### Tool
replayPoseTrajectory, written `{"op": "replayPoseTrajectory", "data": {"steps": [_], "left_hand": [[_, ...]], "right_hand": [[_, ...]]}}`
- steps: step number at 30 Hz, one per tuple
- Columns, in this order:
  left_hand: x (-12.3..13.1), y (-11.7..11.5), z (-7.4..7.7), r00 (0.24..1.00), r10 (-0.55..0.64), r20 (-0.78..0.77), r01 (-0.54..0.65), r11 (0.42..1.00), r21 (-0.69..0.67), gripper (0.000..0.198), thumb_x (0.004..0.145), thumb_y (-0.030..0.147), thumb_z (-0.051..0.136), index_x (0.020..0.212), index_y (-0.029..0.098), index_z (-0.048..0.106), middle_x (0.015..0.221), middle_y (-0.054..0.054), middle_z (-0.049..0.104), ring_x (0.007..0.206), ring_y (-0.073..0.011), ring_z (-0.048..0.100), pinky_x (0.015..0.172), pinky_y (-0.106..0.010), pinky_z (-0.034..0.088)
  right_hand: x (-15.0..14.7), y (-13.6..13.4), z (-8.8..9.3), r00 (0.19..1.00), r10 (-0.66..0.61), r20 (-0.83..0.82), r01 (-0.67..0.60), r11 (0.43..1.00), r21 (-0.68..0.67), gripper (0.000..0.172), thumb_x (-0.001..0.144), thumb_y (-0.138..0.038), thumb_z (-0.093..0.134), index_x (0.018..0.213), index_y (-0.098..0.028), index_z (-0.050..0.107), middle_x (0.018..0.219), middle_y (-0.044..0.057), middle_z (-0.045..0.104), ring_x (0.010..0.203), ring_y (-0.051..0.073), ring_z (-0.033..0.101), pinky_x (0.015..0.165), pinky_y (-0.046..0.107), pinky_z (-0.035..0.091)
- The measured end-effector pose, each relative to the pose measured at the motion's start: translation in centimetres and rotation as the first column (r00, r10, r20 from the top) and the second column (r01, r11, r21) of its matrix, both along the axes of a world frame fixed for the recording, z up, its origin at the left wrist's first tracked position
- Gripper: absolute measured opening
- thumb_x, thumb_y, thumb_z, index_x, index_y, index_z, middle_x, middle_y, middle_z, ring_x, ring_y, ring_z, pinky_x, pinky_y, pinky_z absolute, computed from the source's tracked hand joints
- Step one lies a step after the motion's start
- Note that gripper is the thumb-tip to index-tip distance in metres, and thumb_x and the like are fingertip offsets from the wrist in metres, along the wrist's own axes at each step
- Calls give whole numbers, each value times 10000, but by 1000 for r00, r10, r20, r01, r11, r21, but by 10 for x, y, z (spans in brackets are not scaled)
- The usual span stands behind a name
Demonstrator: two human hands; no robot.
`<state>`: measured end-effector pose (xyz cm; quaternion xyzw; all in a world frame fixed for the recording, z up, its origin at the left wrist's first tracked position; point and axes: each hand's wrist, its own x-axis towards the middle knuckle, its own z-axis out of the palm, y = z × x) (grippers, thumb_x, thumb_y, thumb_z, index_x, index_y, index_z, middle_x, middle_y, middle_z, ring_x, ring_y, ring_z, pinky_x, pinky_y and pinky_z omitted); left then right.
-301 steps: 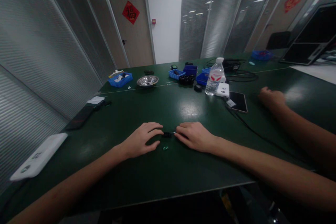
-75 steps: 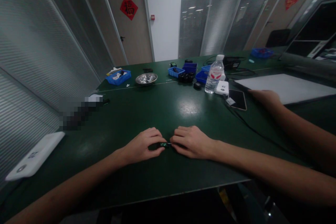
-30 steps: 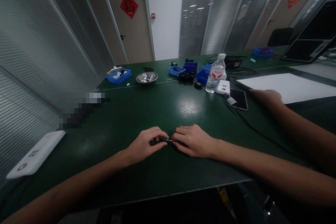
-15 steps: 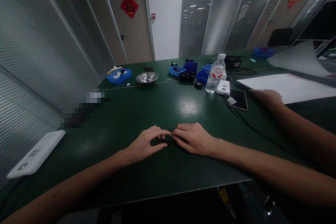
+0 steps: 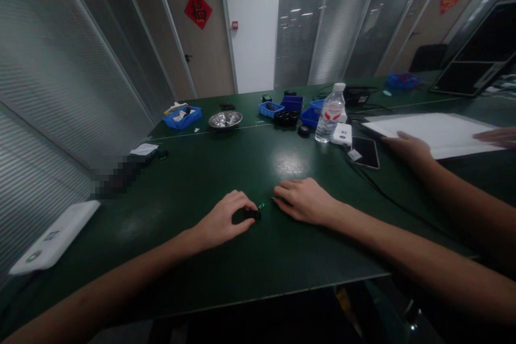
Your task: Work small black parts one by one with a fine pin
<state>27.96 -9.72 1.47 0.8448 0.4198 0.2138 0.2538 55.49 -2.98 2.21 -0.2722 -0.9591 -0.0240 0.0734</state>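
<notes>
Both my hands rest on a dark green table (image 5: 250, 263). My left hand (image 5: 223, 220) is curled round a small black part (image 5: 252, 215), fingers pinching it against the table top. A tiny green piece (image 5: 261, 206) lies loose on the table just right of it. My right hand (image 5: 304, 201) sits a little to the right, fingers curled and pinched on a thin pale tool whose tip barely shows at its fingertips. The two hands are apart, with the green piece between them.
Another person's hand (image 5: 407, 145) lies on a white sheet (image 5: 439, 131) at the right, beside a phone (image 5: 365, 151), a white box (image 5: 342, 134) and a water bottle (image 5: 329, 115). Blue bins (image 5: 183, 118), a metal bowl (image 5: 226, 119) stand farther back. A white device (image 5: 52, 236) lies left.
My hands have drawn apart; the right one moved right and back. The small green piece now lies loose on the table between them. The raised sheet at the right has settled.
</notes>
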Motion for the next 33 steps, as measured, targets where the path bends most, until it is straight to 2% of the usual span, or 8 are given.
{"op": "replayPoseTrajectory", "data": {"steps": [3,9,15,18,22,26,30,33], "left_hand": [[-1,-1,1,1000,-14,-17,14,1000,-4,206,948,307,673,1132,215,676,1031,-49,646,983,-213,585,898,-366,464],[-1,-5,5,997,-71,5,71,996,-58,499,911,345,732,1373,255,567,1061,-45,647,978,-203,605,867,-344,478],[1,-3,-2,999,-32,-24,33,999,37,179,957,334,666,1071,200,695,1001,-58,664,956,-215,597,859,-362,485],[2,-2,-2,1000,28,6,-28,996,84,191,968,340,651,1100,206,685,1117,-73,674,1061,-235,590,917,-394,488],[5,-4,1,998,-49,-35,52,993,107,191,981,304,635,1154,232,671,1352,-74,627,1256,-250,526,1055,-445,431],[6,-5,0,989,-78,-129,95,987,126,222,1008,289,584,1217,242,645,1368,-77,634,1241,-252,552,1020,-442,442],[-15,13,-3,977,22,-210,32,967,251,282,1019,293,552,1280,219,629,1267,-89,676,1191,-253,589,1018,-441,428],[-59,40,-5,945,195,-264,-104,941,323,309,1011,334,548,1277,206,639,1250,-94,678,1179,-261,602,1031,-446,417]], "right_hand": [[1,3,-1,999,-41,-17,40,999,-30,195,1032,-325,481,1051,-177,607,908,47,633,673,132,516,565,281,225],[1,5,-4,997,-56,-60,53,997,-58,177,1024,-322,499,1039,-177,600,895,32,626,647,117,507,558,279,224],[2,6,-5,996,-50,-68,45,996,-76,176,1023,-322,505,1042,-178,604,897,37,631,658,120,515,572,275,243],[3,6,-7,996,-58,-74,52,996,-79,181,1027,-333,502,1046,-183,600,902,34,633,661,120,521,572,273,243],[2,7,-7,995,-59,-76,53,995,-85,178,1026,-334,501,1032,-185,597,905,31,633,661,120,523,568,274,241],[1,6,-5,996,-60,-71,55,995,-79,185,1032,-333,490,1035,-183,600,904,33,632,656,121,524,568,278,240],[2,6,-4,996,-68,-61,63,994,-85,188,1029,-337,499,1042,-184,607,910,36,635,649,119,526,564,275,247],[3,7,-4,996,-61,-64,54,994,-95,190,1026,-337,503,1057,-184,612,914,36,635,651,116,524,563,267,257]]}}
